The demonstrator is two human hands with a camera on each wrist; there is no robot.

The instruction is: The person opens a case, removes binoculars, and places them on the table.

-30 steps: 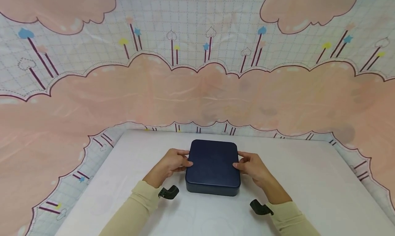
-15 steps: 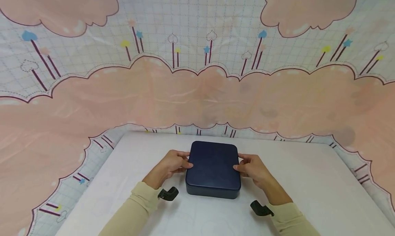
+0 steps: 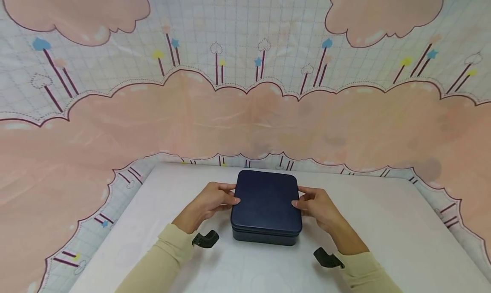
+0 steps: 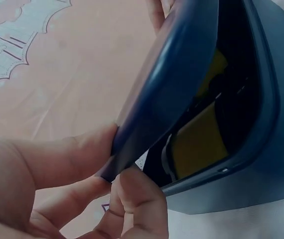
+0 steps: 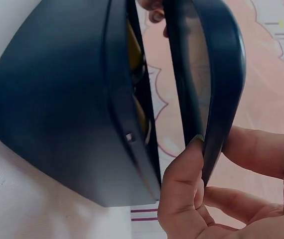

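On the white table stands a dark blue rectangular tin (image 3: pixel 264 238). Its lid (image 3: pixel 266 201) is lifted off the rim, with a gap between the two in both wrist views. My left hand (image 3: pixel 212 200) pinches the lid's left edge, thumb on top and fingers beneath. At the opposite edge, my right hand (image 3: pixel 320 205) holds the lid the same way. Through the gap in the left wrist view, dark yellow items (image 4: pixel 199 142) show inside the tin; their kind is hard to tell. The rest of the contents is hidden under the lid.
The white tabletop (image 3: pixel 383 216) extends around the tin. Behind it and at its sides hangs a pink and white cloth (image 3: pixel 245 118) with clouds and stars. A black wrist-worn device (image 3: pixel 206 239) sits at the left cuff, another black device (image 3: pixel 327 258) at the right.
The lid has risen slightly, and a seam now shows between it and the tin's front wall. Both hands have moved up a little with it, keeping their hold on its edges.
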